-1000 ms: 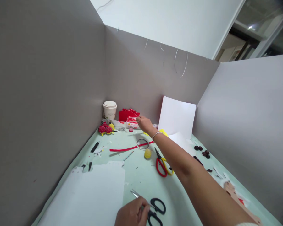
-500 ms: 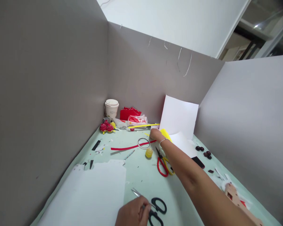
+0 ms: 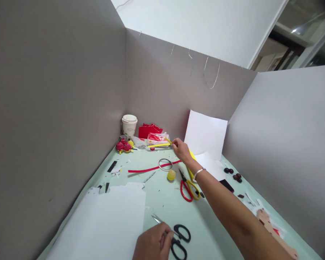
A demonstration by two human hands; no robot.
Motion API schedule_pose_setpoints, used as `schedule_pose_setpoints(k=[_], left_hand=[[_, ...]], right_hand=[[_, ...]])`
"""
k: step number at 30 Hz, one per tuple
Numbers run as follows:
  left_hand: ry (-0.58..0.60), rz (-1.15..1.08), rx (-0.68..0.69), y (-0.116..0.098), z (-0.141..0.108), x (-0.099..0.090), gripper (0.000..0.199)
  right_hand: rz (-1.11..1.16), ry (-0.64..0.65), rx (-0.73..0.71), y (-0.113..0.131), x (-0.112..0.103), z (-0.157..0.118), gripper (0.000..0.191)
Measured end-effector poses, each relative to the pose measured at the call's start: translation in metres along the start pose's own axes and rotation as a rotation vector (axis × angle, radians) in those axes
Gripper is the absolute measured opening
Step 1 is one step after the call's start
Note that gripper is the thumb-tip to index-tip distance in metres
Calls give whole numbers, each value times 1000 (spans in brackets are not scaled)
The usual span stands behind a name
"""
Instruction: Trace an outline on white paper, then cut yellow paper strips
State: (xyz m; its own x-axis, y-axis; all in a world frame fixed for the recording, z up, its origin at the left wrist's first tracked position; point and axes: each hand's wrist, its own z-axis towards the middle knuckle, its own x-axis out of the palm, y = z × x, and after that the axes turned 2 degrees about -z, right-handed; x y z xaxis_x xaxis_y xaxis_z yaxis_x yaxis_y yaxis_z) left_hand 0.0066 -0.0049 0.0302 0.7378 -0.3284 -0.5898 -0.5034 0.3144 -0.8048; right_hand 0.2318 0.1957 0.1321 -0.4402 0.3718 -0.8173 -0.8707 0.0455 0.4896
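My right hand is raised near the back of the table, its fingers pinching a thin yellow strip. Another yellow strip lies just left of those fingertips. At the bottom centre, my left hand is closed over the middle of the black-handled scissors, whose blades point up and left. Below my right wrist are scissors with red and yellow handles. A red strip passes by a silver ring, with a small yellow jar in front.
White paper covers the front left. A lidded cup, red pieces and red round objects stand at the back left. White sheets, several dark round pieces and a brown object are right.
My right hand has lifted from the tabletop with a yellow strip now visible at its fingertips. My left hand has barely moved on the scissors.
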Motion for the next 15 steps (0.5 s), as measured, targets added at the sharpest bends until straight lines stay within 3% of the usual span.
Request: schedule_pose_setpoints(k=[3, 6, 10, 15], left_hand=[[29, -21, -3, -4, 0, -5, 27], [13, -95, -32, -12, -2, -11, 27], [-46, -334, -77, -20, -5, -23, 32], [-98, -633, -222, -20, 2, -34, 35]], right_hand=[[191, -48, -30, 14, -24, -43, 24], [354, 21, -30, 23, -34, -104, 29], [861, 250, 179, 27, -24, -184, 30], [1008, 410, 327, 31, -4, -234, 29]])
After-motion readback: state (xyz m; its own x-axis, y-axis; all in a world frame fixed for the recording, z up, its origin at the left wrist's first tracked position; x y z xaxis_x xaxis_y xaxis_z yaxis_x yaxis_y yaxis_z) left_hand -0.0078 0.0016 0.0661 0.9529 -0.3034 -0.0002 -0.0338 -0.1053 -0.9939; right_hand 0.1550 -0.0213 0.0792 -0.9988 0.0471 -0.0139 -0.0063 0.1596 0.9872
